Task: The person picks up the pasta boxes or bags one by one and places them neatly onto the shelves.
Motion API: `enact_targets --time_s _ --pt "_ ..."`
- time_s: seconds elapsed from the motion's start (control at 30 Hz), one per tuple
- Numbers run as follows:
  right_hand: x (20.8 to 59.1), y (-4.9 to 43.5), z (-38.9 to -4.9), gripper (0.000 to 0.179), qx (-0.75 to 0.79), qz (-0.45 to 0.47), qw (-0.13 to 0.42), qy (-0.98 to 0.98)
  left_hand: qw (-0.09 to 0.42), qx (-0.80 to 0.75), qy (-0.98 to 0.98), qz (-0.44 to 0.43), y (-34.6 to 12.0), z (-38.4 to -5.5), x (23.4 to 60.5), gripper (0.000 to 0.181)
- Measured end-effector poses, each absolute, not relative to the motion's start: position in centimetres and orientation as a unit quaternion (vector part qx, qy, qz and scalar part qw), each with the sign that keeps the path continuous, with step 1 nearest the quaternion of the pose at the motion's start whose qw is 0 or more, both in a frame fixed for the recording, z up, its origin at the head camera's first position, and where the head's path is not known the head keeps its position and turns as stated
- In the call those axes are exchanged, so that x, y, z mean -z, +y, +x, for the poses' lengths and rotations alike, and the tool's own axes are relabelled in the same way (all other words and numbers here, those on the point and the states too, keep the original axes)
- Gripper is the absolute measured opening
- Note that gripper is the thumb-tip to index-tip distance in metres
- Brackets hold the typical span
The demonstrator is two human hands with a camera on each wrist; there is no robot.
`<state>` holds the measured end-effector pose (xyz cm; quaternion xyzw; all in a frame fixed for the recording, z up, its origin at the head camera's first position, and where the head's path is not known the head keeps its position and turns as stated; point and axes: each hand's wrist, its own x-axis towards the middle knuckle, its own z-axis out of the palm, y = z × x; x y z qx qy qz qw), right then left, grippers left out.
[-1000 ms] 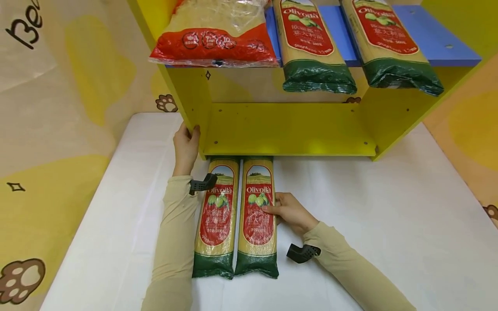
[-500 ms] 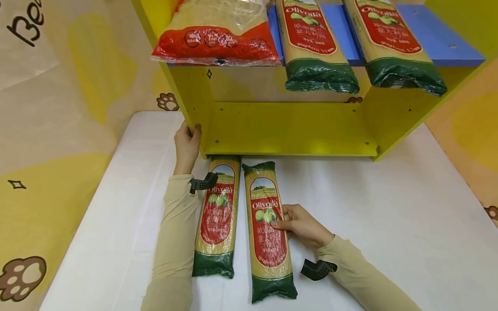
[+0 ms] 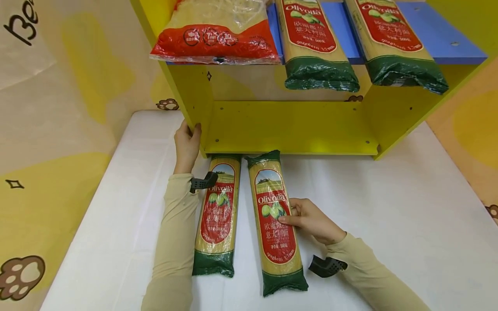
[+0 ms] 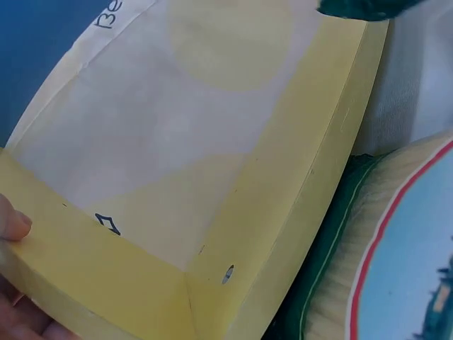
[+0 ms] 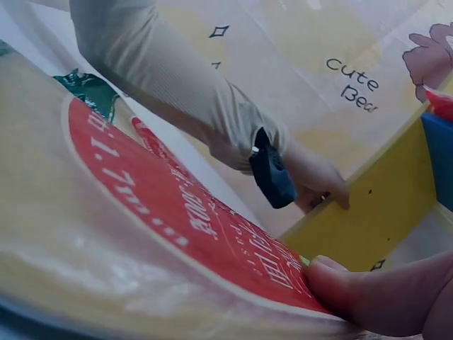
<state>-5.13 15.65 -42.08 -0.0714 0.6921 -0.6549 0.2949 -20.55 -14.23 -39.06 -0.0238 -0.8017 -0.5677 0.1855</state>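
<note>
My right hand (image 3: pixel 316 221) grips a packet of spaghetti (image 3: pixel 277 242) by its right side, thumb on the red label. Slightly tilted, the packet has its top green end overlapping the front edge of the shelf's bottom board in the head view. Up close in the right wrist view, the thumb (image 5: pixel 354 294) presses the wrapper (image 5: pixel 177 205). Around the left side panel (image 3: pixel 186 97) of a yellow shelf, my left hand (image 3: pixel 187 144) has its thumb inside and fingers outside. Below it a second spaghetti packet (image 3: pixel 215 224) lies on the white table, its top end against the shelf's bottom board.
On the blue upper shelf (image 3: pixel 435 32) lie a red-and-clear bag of noodles (image 3: pixel 218 39) and two more spaghetti packets, one in the middle (image 3: pixel 317 47) and one at the right (image 3: pixel 397 43), their ends overhanging. The yellow bottom board (image 3: pixel 288 127) stands on the white table (image 3: pixel 373 207).
The right hand has drawn its spaghetti packet away from the other one, first back and rightward, then a little forward again, tilting it. The left hand has stayed on the panel.
</note>
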Motion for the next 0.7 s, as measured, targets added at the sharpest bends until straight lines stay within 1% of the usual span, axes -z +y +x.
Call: enact_targets --time_s 0.17,0.53,0.7 --pt "41.6 16.0 -5.6 0.036 0.657 -0.061 0.298 0.69 0.183 0.561 -0.807 -0.022 -13.5 -19.1 37.2 0.028" --pt "40.5 16.8 -6.9 0.044 0.655 -0.05 0.281 0.7 0.182 0.566 -0.804 -0.022 -13.5 -19.0 37.0 0.027" --pt "40.1 17.0 -7.6 0.041 0.65 -0.049 0.274 0.707 0.18 0.56 -0.808 -0.021 -13.5 -18.9 37.0 0.027"
